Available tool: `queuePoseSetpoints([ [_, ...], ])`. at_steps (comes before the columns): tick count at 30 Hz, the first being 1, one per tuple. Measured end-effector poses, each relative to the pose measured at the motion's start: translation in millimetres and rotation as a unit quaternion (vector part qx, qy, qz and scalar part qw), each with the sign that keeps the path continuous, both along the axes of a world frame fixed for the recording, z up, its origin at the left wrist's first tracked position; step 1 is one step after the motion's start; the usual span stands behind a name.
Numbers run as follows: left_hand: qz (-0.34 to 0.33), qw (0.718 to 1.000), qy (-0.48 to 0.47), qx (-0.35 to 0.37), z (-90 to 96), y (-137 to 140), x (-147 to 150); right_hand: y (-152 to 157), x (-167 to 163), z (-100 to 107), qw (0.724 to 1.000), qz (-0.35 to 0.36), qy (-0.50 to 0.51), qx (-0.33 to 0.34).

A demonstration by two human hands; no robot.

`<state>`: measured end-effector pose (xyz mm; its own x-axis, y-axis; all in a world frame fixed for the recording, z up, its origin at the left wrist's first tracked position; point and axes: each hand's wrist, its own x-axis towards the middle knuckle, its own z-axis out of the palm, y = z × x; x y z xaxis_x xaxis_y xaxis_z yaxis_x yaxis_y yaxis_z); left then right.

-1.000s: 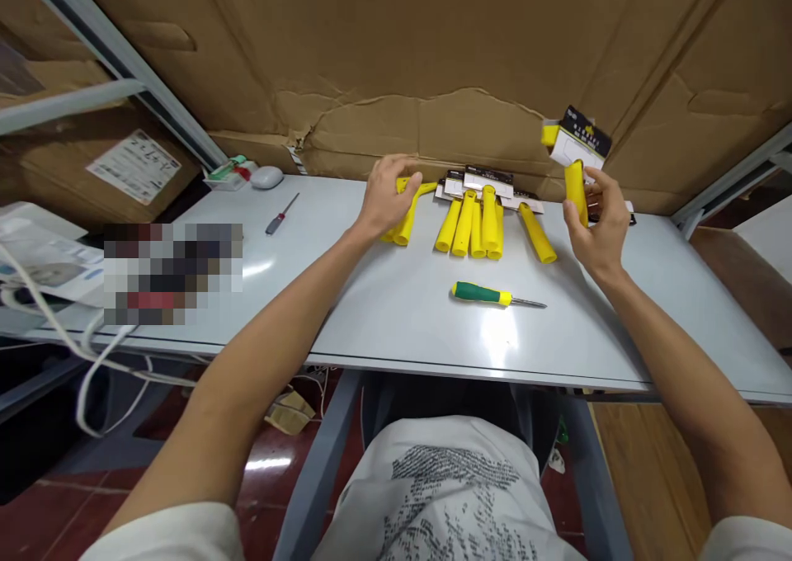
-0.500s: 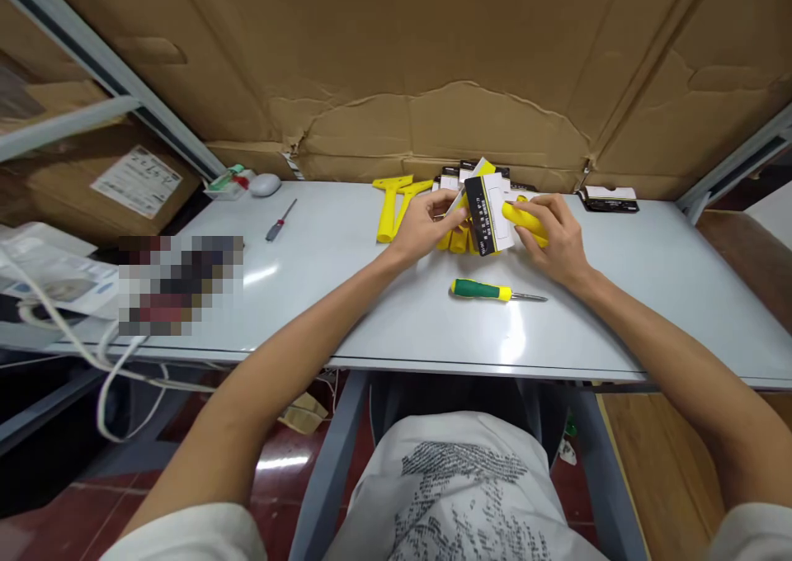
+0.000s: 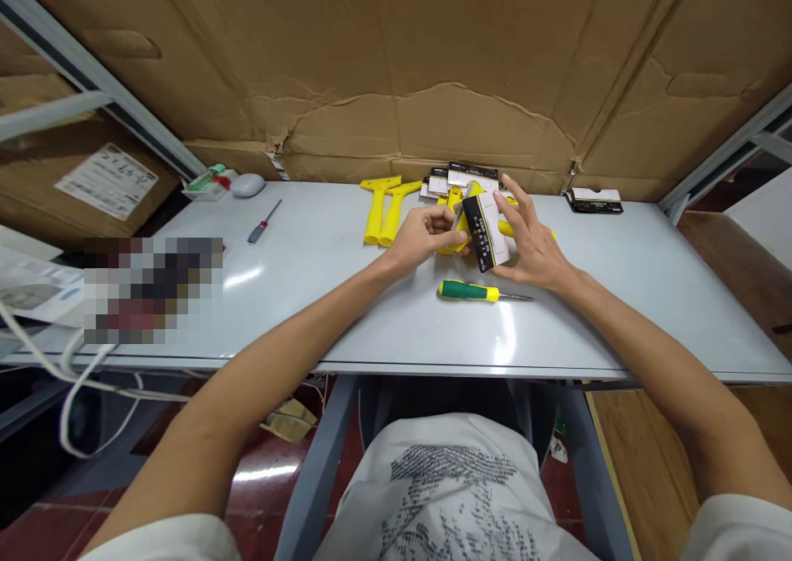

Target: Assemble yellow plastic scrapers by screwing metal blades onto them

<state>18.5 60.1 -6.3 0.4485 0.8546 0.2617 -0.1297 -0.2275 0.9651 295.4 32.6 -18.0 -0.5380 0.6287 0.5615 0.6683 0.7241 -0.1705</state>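
Observation:
My left hand (image 3: 416, 238) is closed, pinching a yellow scraper by its head end, with a black-and-white packaging card (image 3: 487, 229) on it. The yellow handle (image 3: 506, 228) runs right behind my right hand (image 3: 537, 252). That hand is open, its fingers spread about the card's right side, the thumb near the lower edge and a fingertip near the top. More yellow pieces lie behind the card, partly hidden. Two yellow scrapers (image 3: 374, 214) rest on the table left of my hands. A green-and-yellow screwdriver (image 3: 469, 291) lies just in front.
Folded black-and-white cards (image 3: 473, 175) are piled at the back, and more cards (image 3: 594, 200) sit at the right. A small screwdriver (image 3: 260, 229), a grey mouse-like object (image 3: 247, 185) and a small clear box (image 3: 210, 186) lie left. Cardboard (image 3: 433, 124) stands behind the table; white cables (image 3: 74, 379) hang at left.
My right hand has loosened from the yellow handle and spread its fingers around the card. The card and scraper have come lower and nearer. The whole view has shifted slightly.

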Motion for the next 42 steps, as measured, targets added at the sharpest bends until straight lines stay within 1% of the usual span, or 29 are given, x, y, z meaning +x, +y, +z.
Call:
queuePoseSetpoints([
  [3,-0.027,1.000,0.000,0.005,0.7,0,0,-4,0,3,0.999,-0.028,-0.036,-0.023],
  [5,-0.033,0.999,-0.002,0.013,1.1,0,0,-6,-1,2,0.998,-0.035,-0.055,-0.021],
  [8,-0.027,1.000,-0.004,0.016,1.7,-2,2,-8,-4,-1,0.997,-0.037,-0.070,-0.003],
  [11,-0.007,1.000,-0.009,0.008,2.9,-5,4,-9,-6,-3,0.997,-0.044,-0.063,0.015],
  [14,0.033,0.999,-0.029,-0.003,6.0,-4,3,-8,-4,-1,0.996,-0.061,-0.054,0.021],
  [18,0.121,0.989,-0.087,-0.022,11.5,8,-3,-2,6,3,0.996,-0.078,-0.043,0.015],
  [21,0.185,0.975,-0.121,-0.028,12.9,22,-13,9,18,2,0.996,-0.084,0.025,0.017],
  [24,0.248,0.955,-0.155,-0.041,10.1,40,-27,26,35,-2,0.989,-0.099,0.110,0.021],
  [26,0.287,0.939,-0.181,-0.055,6.4,54,-39,40,51,-5,0.978,-0.135,0.162,-0.004],
  [28,0.313,0.927,-0.196,-0.067,2.3,67,-50,54,69,-7,0.956,-0.171,0.229,-0.062],
  [30,0.330,0.918,-0.201,-0.084,-1.1,76,-58,66,91,-6,0.928,-0.181,0.301,-0.126],
  [32,0.341,0.912,-0.205,-0.100,-3.6,82,-62,76,114,-4,0.904,-0.179,0.353,-0.162],
  [34,0.345,0.908,-0.212,-0.107,-5.4,85,-64,84,138,-1,0.885,-0.194,0.394,-0.157],
  [36,0.338,0.911,-0.214,-0.101,-6.9,86,-64,91,162,2,0.859,-0.223,0.440,-0.134],
  [39,0.335,0.915,-0.207,-0.092,-8.5,87,-64,93,194,5,0.825,-0.265,0.487,-0.110],
  [42,0.342,0.915,-0.193,-0.092,-7.2,89,-67,87,217,5,0.811,-0.283,0.498,-0.117],
])
